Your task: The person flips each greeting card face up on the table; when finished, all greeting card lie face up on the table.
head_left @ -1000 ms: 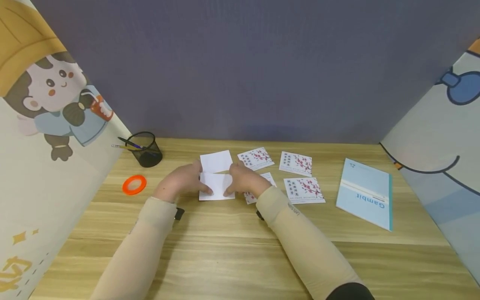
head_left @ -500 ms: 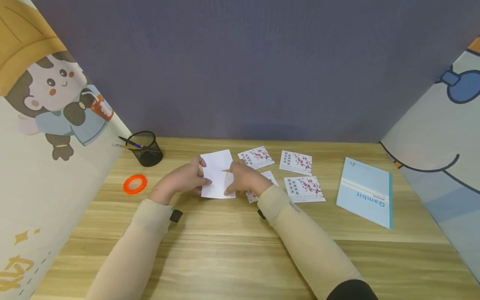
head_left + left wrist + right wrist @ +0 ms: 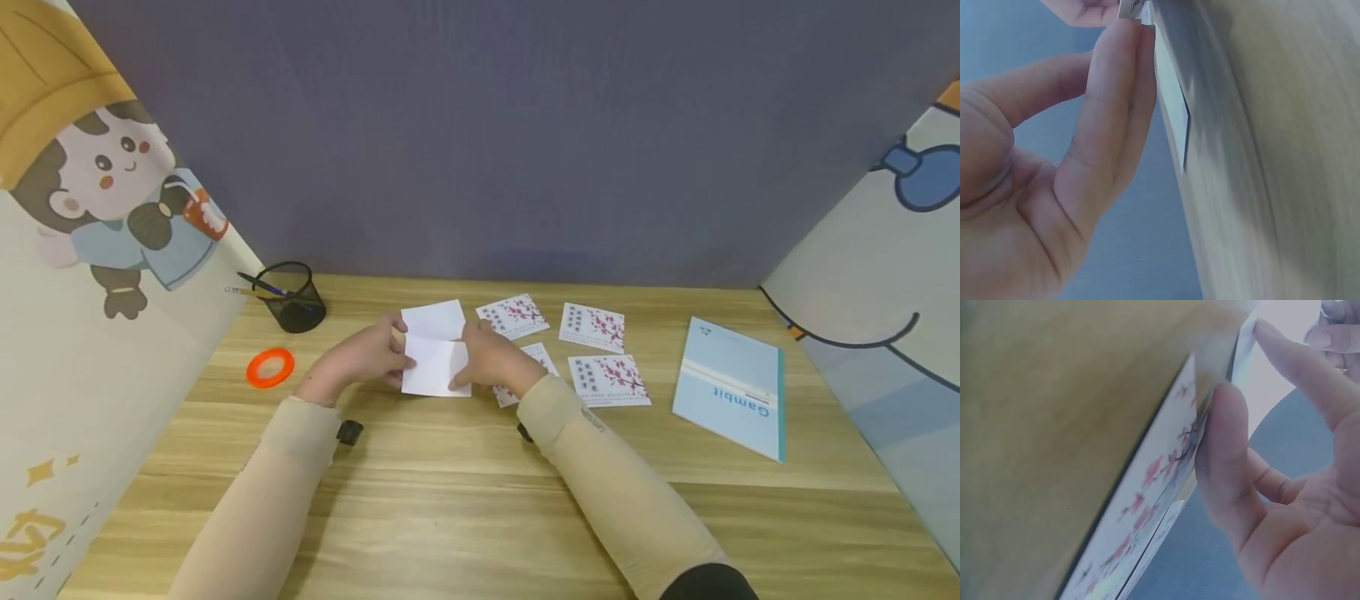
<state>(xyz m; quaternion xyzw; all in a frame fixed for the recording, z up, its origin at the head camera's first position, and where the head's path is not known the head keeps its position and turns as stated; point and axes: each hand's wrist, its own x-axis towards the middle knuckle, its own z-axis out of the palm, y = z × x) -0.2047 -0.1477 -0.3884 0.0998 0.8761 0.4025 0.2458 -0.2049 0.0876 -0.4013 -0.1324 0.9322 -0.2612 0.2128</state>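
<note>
My left hand point(image 3: 375, 354) pinches the left edge of a white card point(image 3: 435, 371), blank side up. Its right edge is gripped by my right hand point(image 3: 491, 358), with the thumb point(image 3: 1291, 356) on the white face and fingers at the edge. Just behind it a second blank white card point(image 3: 433, 318) lies on the table, its near edge overlapped in the head view. In the left wrist view, a thin card edge point(image 3: 1130, 7) shows at the left fingertips. A card with red blossoms point(image 3: 1147, 481) lies near my right fingers, partly hidden by that hand in the head view.
More blossom cards point(image 3: 591, 327) lie to the right on the wooden table point(image 3: 465, 517). Farther right is a light blue "Gambit" notebook point(image 3: 731, 387). At left are an orange ring point(image 3: 269, 367) and a black mesh pen holder point(image 3: 296, 312). A grey partition point(image 3: 480, 150) stands behind.
The held card has shifted slightly away from me, from a visible gap to meeting the card behind. My left hand has moved a little left, its thumb now nearer the card's edge.
</note>
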